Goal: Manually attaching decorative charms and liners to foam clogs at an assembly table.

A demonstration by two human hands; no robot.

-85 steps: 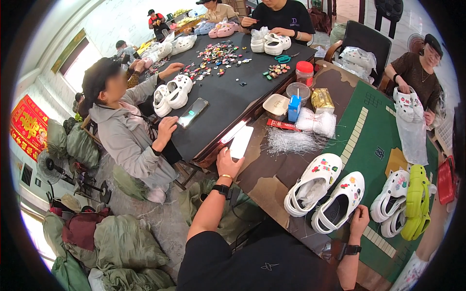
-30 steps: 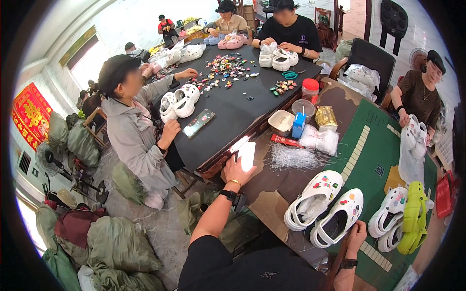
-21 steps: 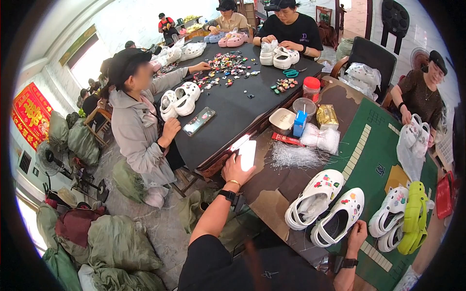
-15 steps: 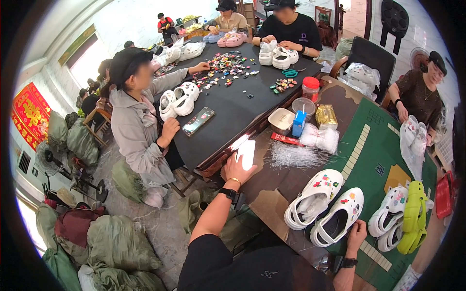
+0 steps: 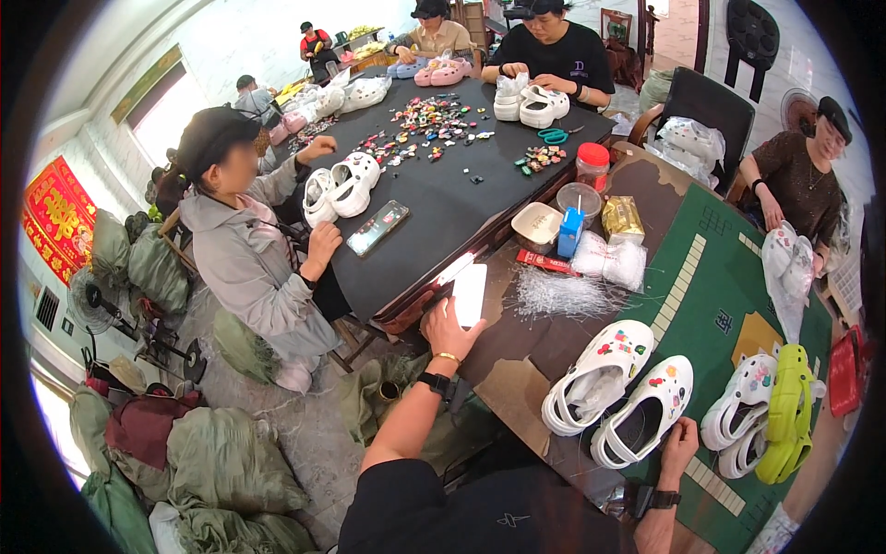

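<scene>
My left hand (image 5: 449, 329) is closed around a flat phone (image 5: 470, 294) at the table's near left corner. The phone's face looks plain white, with a red band along its upper edge. My right hand (image 5: 681, 445) lies with bent fingers against the outer side of a white clog (image 5: 646, 411) decorated with colourful charms. Whether those fingers grip anything is hidden. Left of that shoe stands its match, another white clog (image 5: 595, 379) with charms and clear plastic stuffed inside. Loose clear plastic strands (image 5: 563, 294) lie beyond the pair.
More white clogs (image 5: 738, 406) and lime-green clogs (image 5: 786, 411) stand right on a green mat (image 5: 715, 295). Farther off are a blue carton (image 5: 569, 233), a red-lidded jar (image 5: 592, 166) and a black table (image 5: 434, 198) with scattered charms. Co-workers sit around; sacks (image 5: 231, 462) cover the floor at left.
The co-worker at left has drawn one hand back from the charms and leaned left. A red band now shows on my phone's upper edge. My right hand stays put.
</scene>
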